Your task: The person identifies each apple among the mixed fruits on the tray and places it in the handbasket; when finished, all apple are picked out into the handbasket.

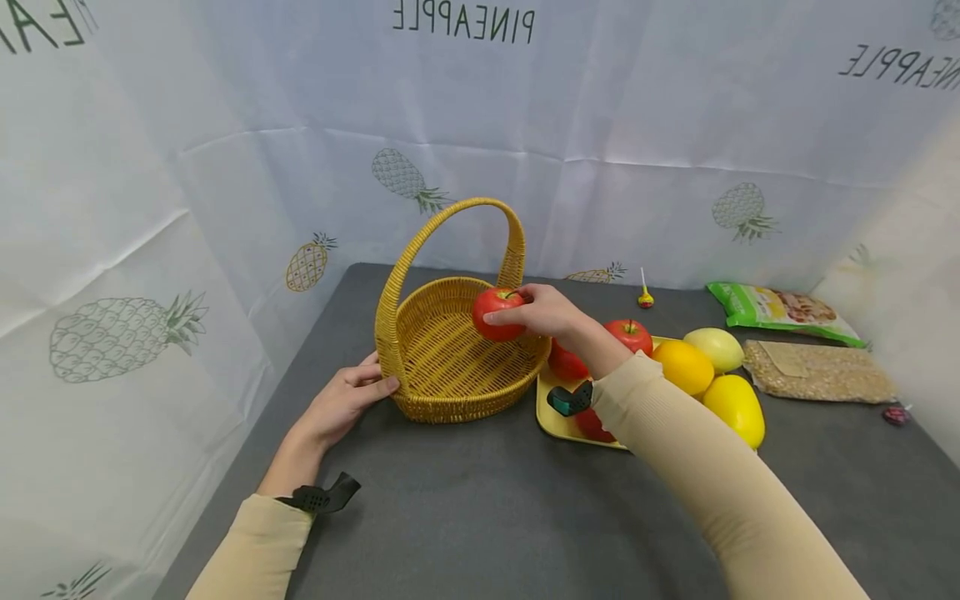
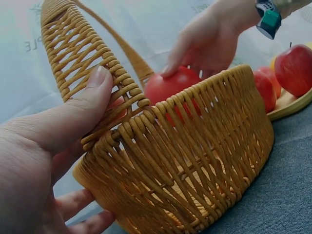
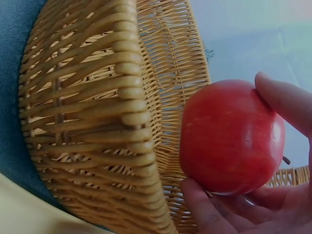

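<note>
A golden wicker basket (image 1: pixel 457 410) with a tall arched handle stands on the grey table. My left hand (image 1: pixel 341 402) grips its left side where the handle meets the rim; in the left wrist view the thumb (image 2: pixel 92 90) lies on the weave and the fingers go round behind it. Over the right part of the basket, my right hand (image 1: pixel 546 312) holds a red apple (image 1: pixel 492 313) between thumb and fingers. The right wrist view shows this apple (image 3: pixel 229 139) just beyond the rim. The basket floor in the head view is bare.
Right of the basket, a yellow tray (image 1: pixel 553 422) bears red apples (image 1: pixel 630 335), partly behind my right arm, and yellow fruits (image 1: pixel 733 408). Farther right lie a green packet (image 1: pixel 783 312), a clear bag of grains (image 1: pixel 817 372) and a dark red lollipop (image 1: pixel 896 414). A yellow lollipop (image 1: pixel 645 297) lies behind.
</note>
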`<state>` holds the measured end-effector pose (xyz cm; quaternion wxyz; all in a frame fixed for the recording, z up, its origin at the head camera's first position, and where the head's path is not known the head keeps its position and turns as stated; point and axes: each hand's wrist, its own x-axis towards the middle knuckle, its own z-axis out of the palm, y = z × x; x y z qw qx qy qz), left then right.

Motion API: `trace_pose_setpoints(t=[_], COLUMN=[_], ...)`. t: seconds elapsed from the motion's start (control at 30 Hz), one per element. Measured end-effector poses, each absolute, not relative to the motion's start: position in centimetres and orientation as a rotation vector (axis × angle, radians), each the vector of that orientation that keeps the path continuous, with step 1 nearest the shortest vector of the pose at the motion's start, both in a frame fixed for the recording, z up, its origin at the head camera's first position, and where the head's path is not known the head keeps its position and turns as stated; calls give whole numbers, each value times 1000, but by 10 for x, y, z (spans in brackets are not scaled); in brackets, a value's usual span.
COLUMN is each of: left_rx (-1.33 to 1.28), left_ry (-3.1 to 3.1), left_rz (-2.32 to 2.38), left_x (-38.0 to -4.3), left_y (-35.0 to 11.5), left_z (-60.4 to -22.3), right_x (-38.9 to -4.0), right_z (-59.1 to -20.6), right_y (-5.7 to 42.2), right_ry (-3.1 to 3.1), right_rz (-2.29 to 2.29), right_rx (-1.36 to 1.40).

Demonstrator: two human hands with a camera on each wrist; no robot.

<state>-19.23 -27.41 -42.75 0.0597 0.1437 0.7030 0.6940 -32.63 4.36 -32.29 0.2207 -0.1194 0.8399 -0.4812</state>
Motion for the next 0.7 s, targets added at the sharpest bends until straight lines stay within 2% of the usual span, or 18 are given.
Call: trace_pose_setpoints(t=[0.4, 0.7], left_rx=[460, 452], left_ry=[2114, 2084], left_rz=[2116, 2142], left_x=[-191, -190], left_y=[-273, -272], left_z=[-425, -428], right_x=[-336, -342], right_z=[-322, -330], right_y=[35, 25], right_ry=[2203, 2194], right_rz=[-1395, -1416], right_rx=[-262, -308])
